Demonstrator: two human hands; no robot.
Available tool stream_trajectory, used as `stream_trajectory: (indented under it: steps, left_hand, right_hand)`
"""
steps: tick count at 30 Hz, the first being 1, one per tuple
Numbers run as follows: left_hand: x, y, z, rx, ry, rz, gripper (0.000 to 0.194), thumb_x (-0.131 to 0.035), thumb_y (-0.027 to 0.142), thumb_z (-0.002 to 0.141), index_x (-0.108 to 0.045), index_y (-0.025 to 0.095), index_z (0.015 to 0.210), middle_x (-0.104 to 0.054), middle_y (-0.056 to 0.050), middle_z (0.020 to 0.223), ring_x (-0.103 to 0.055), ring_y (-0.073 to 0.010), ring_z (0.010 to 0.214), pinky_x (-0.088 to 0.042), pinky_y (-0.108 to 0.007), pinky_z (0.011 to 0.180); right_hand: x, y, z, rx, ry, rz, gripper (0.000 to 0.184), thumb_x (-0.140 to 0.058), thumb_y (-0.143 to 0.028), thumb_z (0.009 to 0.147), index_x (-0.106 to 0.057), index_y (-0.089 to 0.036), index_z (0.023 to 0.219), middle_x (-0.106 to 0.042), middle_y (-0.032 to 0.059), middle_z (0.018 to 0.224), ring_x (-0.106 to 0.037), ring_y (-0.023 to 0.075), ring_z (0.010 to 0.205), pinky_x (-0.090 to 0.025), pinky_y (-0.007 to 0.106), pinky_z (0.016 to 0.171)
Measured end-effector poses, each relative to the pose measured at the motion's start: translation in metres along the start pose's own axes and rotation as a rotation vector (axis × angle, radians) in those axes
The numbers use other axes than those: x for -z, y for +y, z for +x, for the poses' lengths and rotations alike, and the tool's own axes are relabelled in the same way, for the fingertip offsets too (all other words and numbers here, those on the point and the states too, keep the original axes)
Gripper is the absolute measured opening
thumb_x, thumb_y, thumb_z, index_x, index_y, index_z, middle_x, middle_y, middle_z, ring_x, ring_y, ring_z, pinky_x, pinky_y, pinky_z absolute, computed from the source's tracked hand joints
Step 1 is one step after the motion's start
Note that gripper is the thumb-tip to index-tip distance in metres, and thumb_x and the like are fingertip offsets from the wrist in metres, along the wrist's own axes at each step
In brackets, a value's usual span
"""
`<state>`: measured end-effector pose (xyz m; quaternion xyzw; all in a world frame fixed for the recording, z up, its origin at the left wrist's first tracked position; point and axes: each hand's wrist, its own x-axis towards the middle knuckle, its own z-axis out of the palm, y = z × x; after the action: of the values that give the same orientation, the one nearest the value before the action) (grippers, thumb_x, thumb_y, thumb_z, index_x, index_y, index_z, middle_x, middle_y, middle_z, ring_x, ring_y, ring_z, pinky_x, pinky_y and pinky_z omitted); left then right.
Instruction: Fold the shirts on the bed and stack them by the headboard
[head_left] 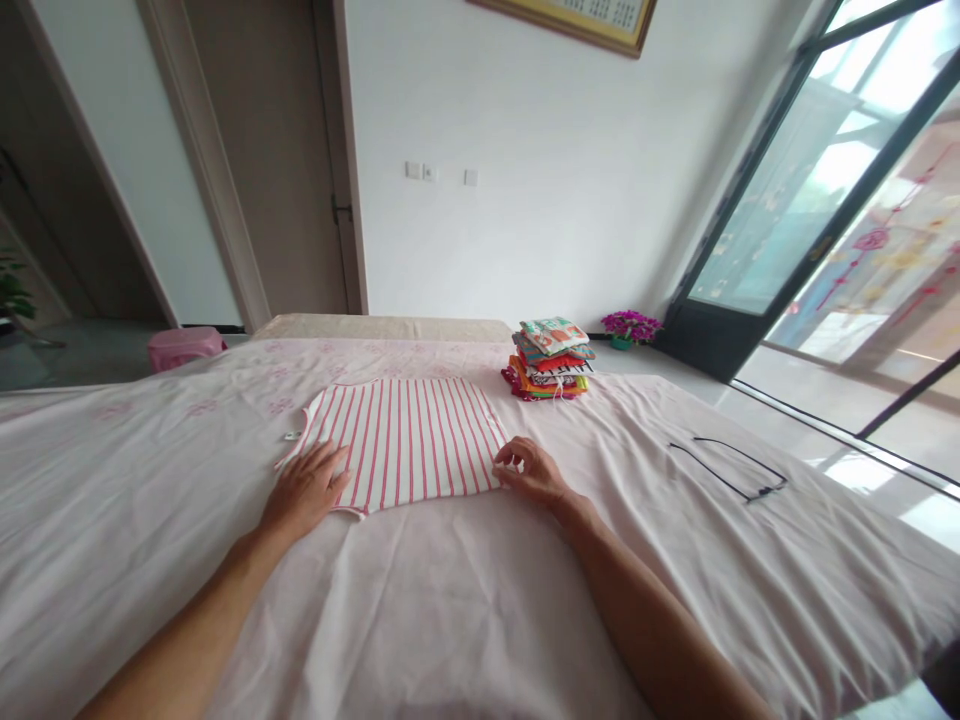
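Note:
A white shirt with red stripes [409,440] lies spread out sideways on the bed, its neck end with a small tag toward the left. My left hand [304,490] rests flat on the near left part of the shirt, fingers stretched out. At the shirt's near right corner, my right hand [534,472] has its thumb and fingers curled together on the edge of the cloth. Beyond the right hand stands a stack of folded clothes [551,358] in mixed colours.
A pale pink sheet [450,590] with wrinkles covers the bed. Black-framed eyeglasses [765,490] lie on it to the right. Past the bed are a pink stool [186,347], purple flowers [630,325] in a green pot, and a glass door [765,220].

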<state>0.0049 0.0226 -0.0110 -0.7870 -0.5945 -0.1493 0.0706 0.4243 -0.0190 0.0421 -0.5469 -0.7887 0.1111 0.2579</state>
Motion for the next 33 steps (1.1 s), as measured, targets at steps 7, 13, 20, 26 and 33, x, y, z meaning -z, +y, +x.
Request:
stream_trajectory:
  steps: [7,13,20,26,33]
  left_hand:
    - [0.002,-0.006,0.002,-0.046,0.046,-0.125,0.045,-0.038,0.039,0.094,-0.059,0.021,0.129,-0.057,-0.008,0.139,-0.046,-0.0212,0.134,-0.033,-0.037,0.115]
    - [0.001,-0.007,0.001,-0.023,0.062,-0.138,0.045,-0.039,0.037,0.095,-0.058,0.018,0.130,-0.056,-0.010,0.141,-0.046,-0.0214,0.135,-0.033,-0.036,0.115]
    - [0.017,0.006,-0.004,-0.028,0.076,-0.072,0.042,-0.042,0.034,0.094,-0.059,0.020,0.129,-0.059,-0.009,0.137,-0.047,-0.0226,0.133,-0.032,-0.039,0.115]
    - [0.022,0.011,-0.007,0.070,0.004,0.034,0.053,-0.043,0.047,0.093,-0.049,0.026,0.141,-0.044,-0.008,0.153,-0.031,-0.0281,0.145,-0.021,-0.047,0.118]
    - [0.017,-0.030,-0.014,0.194,-0.151,0.085,0.061,-0.035,0.053,0.095,-0.036,0.028,0.151,-0.034,-0.011,0.159,-0.030,-0.0306,0.145,-0.024,-0.052,0.113]
  right_hand:
    - [0.009,-0.015,-0.001,0.166,-0.182,-0.040,0.031,-0.062,-0.011,0.066,-0.067,-0.021,0.095,-0.064,0.0012,0.087,-0.058,0.0162,0.080,-0.045,0.026,0.075]
    - [0.012,-0.020,-0.004,0.163,-0.017,-0.189,0.036,-0.043,-0.001,0.065,-0.068,-0.022,0.080,-0.066,0.0045,0.086,-0.057,0.0187,0.087,-0.043,0.029,0.081]
    - [0.016,-0.014,-0.003,0.093,-0.122,-0.260,0.026,-0.047,-0.005,0.067,-0.066,-0.023,0.063,-0.067,0.0020,0.075,-0.059,0.0171,0.077,-0.041,0.029,0.081]
    - [0.006,-0.032,-0.003,0.207,-0.112,-0.137,0.044,-0.042,-0.035,0.096,-0.056,-0.025,0.137,-0.053,0.0059,0.144,-0.047,0.0228,0.131,-0.034,0.036,0.109]
    - [-0.017,-0.016,-0.004,0.165,-0.367,-0.199,0.063,-0.029,-0.055,0.100,-0.023,-0.028,0.157,-0.020,0.0014,0.162,-0.015,0.0228,0.150,-0.010,0.044,0.123]
